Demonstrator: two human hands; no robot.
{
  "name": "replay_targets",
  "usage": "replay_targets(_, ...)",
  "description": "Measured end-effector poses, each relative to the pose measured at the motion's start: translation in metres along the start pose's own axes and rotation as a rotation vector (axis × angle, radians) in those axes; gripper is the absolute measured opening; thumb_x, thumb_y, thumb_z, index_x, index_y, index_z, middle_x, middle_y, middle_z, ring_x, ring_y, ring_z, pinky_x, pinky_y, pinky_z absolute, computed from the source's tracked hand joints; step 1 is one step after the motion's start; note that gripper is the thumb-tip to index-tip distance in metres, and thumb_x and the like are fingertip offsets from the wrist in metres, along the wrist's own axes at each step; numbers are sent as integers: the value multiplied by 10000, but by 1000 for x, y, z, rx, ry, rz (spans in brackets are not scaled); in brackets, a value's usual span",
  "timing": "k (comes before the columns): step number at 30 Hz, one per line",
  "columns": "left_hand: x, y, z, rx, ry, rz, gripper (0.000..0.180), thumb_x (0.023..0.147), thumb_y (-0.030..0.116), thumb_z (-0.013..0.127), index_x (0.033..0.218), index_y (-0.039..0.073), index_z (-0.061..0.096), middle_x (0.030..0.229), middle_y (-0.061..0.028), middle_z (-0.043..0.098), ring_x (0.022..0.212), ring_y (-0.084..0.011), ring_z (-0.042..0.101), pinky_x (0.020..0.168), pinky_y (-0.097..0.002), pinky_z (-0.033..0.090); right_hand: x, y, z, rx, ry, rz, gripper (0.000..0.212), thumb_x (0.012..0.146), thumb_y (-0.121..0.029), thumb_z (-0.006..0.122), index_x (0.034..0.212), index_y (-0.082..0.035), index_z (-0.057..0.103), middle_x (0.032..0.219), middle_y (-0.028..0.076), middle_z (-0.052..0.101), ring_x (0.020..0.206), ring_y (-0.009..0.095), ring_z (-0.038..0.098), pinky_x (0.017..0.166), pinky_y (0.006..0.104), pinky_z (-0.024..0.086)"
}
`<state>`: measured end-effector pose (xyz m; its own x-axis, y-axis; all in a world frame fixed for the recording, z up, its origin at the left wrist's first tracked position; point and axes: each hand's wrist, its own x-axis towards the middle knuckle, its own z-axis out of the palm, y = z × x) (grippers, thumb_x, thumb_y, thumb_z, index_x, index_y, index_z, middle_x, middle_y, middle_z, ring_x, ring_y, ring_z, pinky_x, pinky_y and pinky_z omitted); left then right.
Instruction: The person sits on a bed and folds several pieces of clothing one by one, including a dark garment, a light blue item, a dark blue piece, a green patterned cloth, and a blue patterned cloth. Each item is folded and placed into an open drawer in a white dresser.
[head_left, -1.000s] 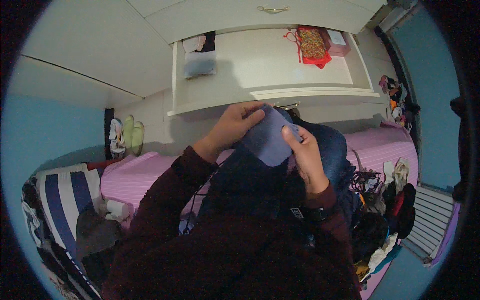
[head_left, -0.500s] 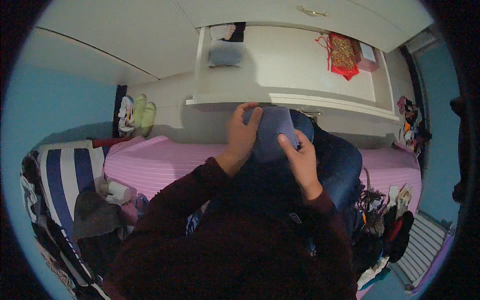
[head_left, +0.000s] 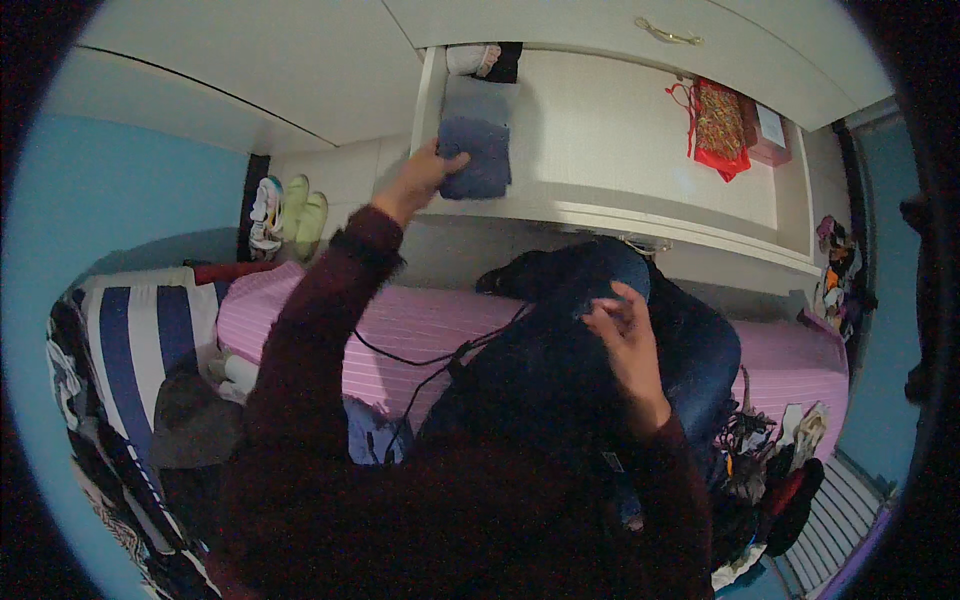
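Note:
At the left end of the pulled-out white drawer (head_left: 620, 130), my left hand (head_left: 425, 180) is closed on a folded dark blue cloth (head_left: 477, 160), thumb on top. This cloth partly covers a folded grey-blue cloth (head_left: 490, 97) lying in the drawer. Behind them are a rolled white-and-pink cloth (head_left: 470, 58) and a black one (head_left: 507, 62). My right hand (head_left: 630, 350) hovers over my jeans-clad knee, fingers loosely bent and apart, with nothing in it.
A red and gold drawstring pouch (head_left: 720, 125) and a small box (head_left: 768, 135) are at the drawer's right. Green slippers (head_left: 302, 220) stand left on the floor. Pink striped bedding (head_left: 410, 320) is under me. A black cable (head_left: 430, 362) crosses it. Clothes (head_left: 760, 480) are heaped at right.
The folded blue cloth has gone from between both hands over my lap to the drawer's left end, carried by my left hand. My right hand has let go of it and stays over my lap.

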<state>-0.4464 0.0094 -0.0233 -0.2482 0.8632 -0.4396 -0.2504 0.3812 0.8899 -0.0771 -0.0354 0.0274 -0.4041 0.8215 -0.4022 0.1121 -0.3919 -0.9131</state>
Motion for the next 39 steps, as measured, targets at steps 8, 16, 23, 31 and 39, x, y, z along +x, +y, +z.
replay_targets(8, 109, -25, -43, 711, -202, -382, 265, 854, 128, 580, 1039, -62, 582, 1036, -156, 611, 950, -251, 578, 802, -409, 457, -8, 5, -37, -87, 118, 163, 406, 890, -121, 542, 1258, -79, 378, 1058, 99, 559, 888, 180, 591, 675, 249, 474)
replay_targets(16, 86, -39, 1, 1908, -200, 291, 410, 738, 139, 657, 1092, -28, 537, 1023, -220, 577, 958, -355, 562, 816, -433, 456, 3, 16, -47, -64, 117, 283, 400, 894, -120, 532, 1256, -54, 375, 1057, 103, 552, 891, 176, 581, 747, 264, 466)
replay_targets(23, 118, -53, -4, 1756, -692, 289, 593, 645, 259, 764, 1081, -31, 486, 996, -211, 554, 944, -380, 542, 823, -428, 449, 11, 24, -52, -93, 57, 290, 393, 894, -109, 527, 1251, -43, 376, 1079, 118, 535, 912, 176, 570, 812, 288, 460)
replay_targets(31, 144, -71, -22, 1719, -788, 7, 661, 656, 344, 764, 1097, 1, 411, 985, -244, 562, 975, -411, 533, 822, -457, 433, 0, 16, -63, -170, 155, 316, 435, 864, -148, 584, 1255, -89, 403, 1072, 105, 583, 899, 174, 568, 802, 310, 462)
replay_targets(39, 124, -64, -19, 1472, -736, -147, 567, 706, 190, 699, 1181, 49, 425, 1073, -163, 580, 1028, -321, 553, 888, -389, 426, -56, 8, -86, -291, 261, 119, 408, 852, -137, 598, 1212, -71, 418, 999, 145, 596, 841, 233, 627, 731, 335, 505)
